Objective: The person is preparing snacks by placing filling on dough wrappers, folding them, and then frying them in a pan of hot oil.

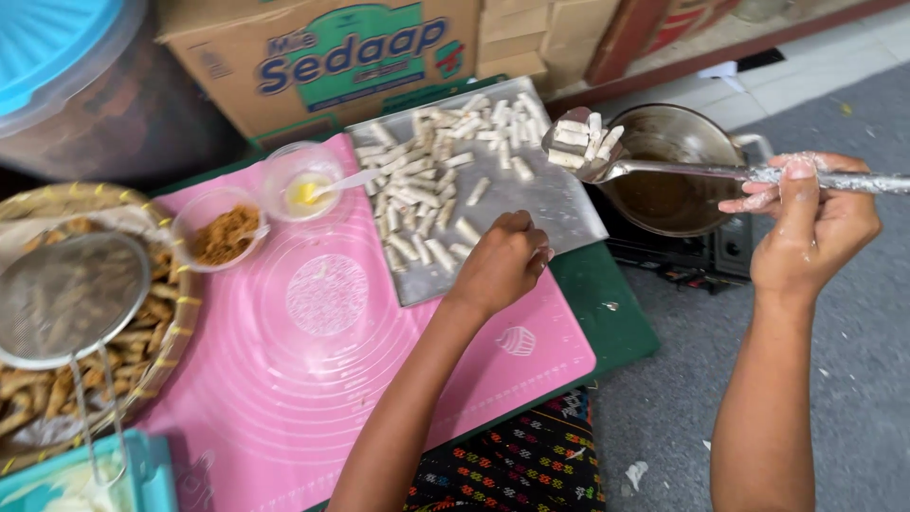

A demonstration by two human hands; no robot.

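Note:
My right hand (pixel 806 223) grips the long handle of a metal ladle (pixel 592 156), held level above the edge of a wok (pixel 678 161). Several pale raw dough sticks lie in the ladle's bowl. My left hand (pixel 502 261) rests with curled fingers on the near edge of a grey metal tray (pixel 559 204), which carries many more pale dough sticks (pixel 427 180). I cannot tell whether its fingers pinch a stick. The tray lies on a pink silicone mat (pixel 322 370). The wok holds dark oil and sits on a black stove (pixel 701 256).
Two clear bowls stand on the mat: one with brown crumbs (pixel 223 232), one with yellow liquid and a spoon (pixel 303 185). A woven basket (pixel 175 322) of fried sticks with a wire strainer (pixel 71 294) sits left. A cardboard box (pixel 322 57) and blue-lidded tub (pixel 66 85) stand behind.

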